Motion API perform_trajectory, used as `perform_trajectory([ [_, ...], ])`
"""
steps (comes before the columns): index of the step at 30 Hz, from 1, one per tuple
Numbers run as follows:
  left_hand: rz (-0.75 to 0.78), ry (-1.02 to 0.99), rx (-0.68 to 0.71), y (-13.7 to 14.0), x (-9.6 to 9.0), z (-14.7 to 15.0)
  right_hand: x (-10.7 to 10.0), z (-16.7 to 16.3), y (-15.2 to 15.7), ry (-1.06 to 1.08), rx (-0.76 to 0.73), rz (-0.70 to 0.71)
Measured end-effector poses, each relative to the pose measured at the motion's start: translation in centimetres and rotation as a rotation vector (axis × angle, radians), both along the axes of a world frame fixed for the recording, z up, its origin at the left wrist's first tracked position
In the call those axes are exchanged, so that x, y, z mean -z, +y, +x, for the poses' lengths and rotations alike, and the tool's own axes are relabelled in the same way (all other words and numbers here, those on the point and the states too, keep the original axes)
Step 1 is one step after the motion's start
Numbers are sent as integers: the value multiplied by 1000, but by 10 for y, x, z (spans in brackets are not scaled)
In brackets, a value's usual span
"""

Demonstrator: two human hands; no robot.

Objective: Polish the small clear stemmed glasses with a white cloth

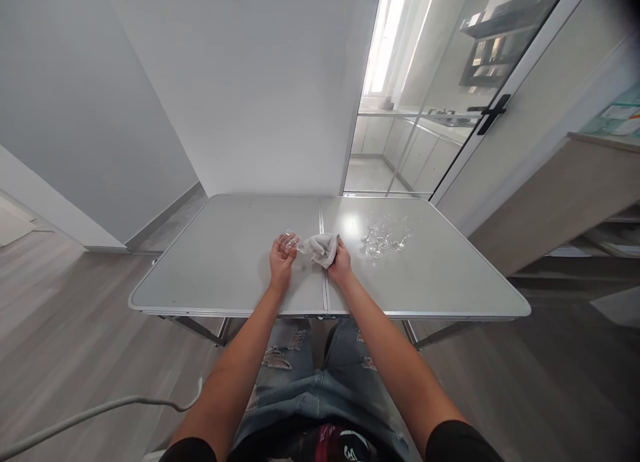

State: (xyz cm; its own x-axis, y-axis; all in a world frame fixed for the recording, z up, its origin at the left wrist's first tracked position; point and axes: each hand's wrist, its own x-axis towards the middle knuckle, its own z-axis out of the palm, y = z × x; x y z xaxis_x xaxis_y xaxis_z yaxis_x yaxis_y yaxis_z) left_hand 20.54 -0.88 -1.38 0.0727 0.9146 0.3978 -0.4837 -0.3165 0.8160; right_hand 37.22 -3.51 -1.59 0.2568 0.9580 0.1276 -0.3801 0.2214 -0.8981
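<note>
Over the middle of the table, my left hand (pixel 283 257) has its fingers curled round a small clear, see-through item (pixel 291 238), glass or plastic. Its exact shape is hard to make out. A crumpled light grey cloth (pixel 320 247) is gripped in my right hand (pixel 341 262). The cloth's left end meets the clear item beside my left fingers. Several more clear, rounded pieces (pixel 380 241) lie in a loose cluster on the tabletop, to the right of my right hand.
The folding table (pixel 210 269) has a pale top, a metal rim and a centre seam. A white wall (pixel 260 102) stands behind it. At the right are a glass door with a black handle (pixel 493 114) and a wooden shelf unit (pixel 550 189). A pale cable (pixel 115 403) rises at lower left.
</note>
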Motion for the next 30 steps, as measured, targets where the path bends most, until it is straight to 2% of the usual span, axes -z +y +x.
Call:
perform_trajectory([
  [3, 14, -6, -89, -1, -2, -2, 2, -2, 0, 92, 136, 20],
  [9, 73, 21, -75, -8, -10, 0, 3, -17, -5, 129, -136, -125],
  [15, 85, 80, -20, -12, -11, 1, 4, -15, -7, -26, -224, -124],
  [17, 89, 75, -30, -11, -11, 1, 5, -14, -7, -85, -196, -138],
  [21, 89, 51, -57, -10, -11, 1, 10, -11, -6, -149, -30, -145],
  [24, 86, 69, -38, -12, -13, 2, 10, -10, -5, -104, -18, -95],
  [30, 98, 65, -48, -13, -15, 0, -1, -14, -8, 7, -226, -10],
])
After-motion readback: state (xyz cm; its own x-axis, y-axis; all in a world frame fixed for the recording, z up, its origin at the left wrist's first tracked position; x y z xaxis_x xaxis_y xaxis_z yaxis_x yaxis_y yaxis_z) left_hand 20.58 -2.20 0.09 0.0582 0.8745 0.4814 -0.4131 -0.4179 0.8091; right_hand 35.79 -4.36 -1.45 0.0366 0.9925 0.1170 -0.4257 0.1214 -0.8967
